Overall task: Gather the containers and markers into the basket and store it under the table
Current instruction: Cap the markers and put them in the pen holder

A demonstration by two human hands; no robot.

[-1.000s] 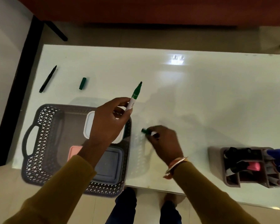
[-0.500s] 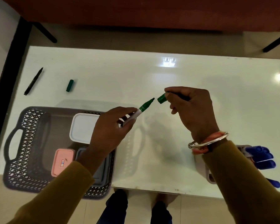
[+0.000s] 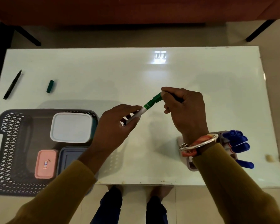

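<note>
My left hand (image 3: 115, 128) grips the white barrel of a green marker (image 3: 145, 108) above the middle of the table. My right hand (image 3: 183, 109) pinches a green cap (image 3: 157, 97) that sits over the marker's tip. A dark latticed basket (image 3: 10, 143) stands at the table's left front corner and overhangs the edge. Inside it lie a white container (image 3: 71, 126), a pink container (image 3: 45, 164) and a grey-blue container (image 3: 69, 157), the last partly hidden by my left forearm.
A black pen (image 3: 12, 84) and a loose green cap (image 3: 50, 86) lie at the far left of the white table (image 3: 200, 94). A grey holder (image 3: 191, 165) with blue markers (image 3: 238, 141) stands at the right front, partly behind my right wrist.
My right hand has brought the green cap from a small gap away onto the marker's tip. Both hands sit a little higher over the table than before.
</note>
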